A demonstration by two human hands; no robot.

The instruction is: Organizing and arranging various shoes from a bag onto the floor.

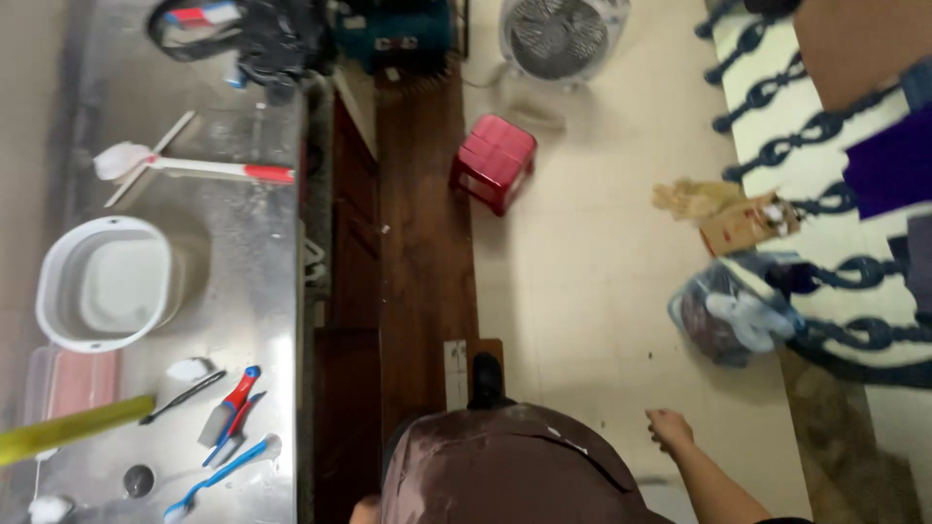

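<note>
My right hand (670, 429) hangs low at the right of my body, fingers loosely curled, holding nothing, above the pale tiled floor (582, 272). My left hand is out of view. I look straight down past my brown garment (505, 471) and one dark shoe (485, 376) on a dark wooden platform (422, 252). To my left runs a steel counter (248, 262) with a white tub (107, 283), a white spatula with a red handle (194, 167), a yellow roller (68, 427), a red and blue scraper (231, 408) and a blue brush (218, 477).
A red plastic stool (495, 160) lies on the floor ahead. A grey fan (561, 37) stands beyond it. A clear bag of items (728, 315) and a torn cardboard box (743, 223) sit at the right beside a white cloth with a dark chain pattern (835, 175).
</note>
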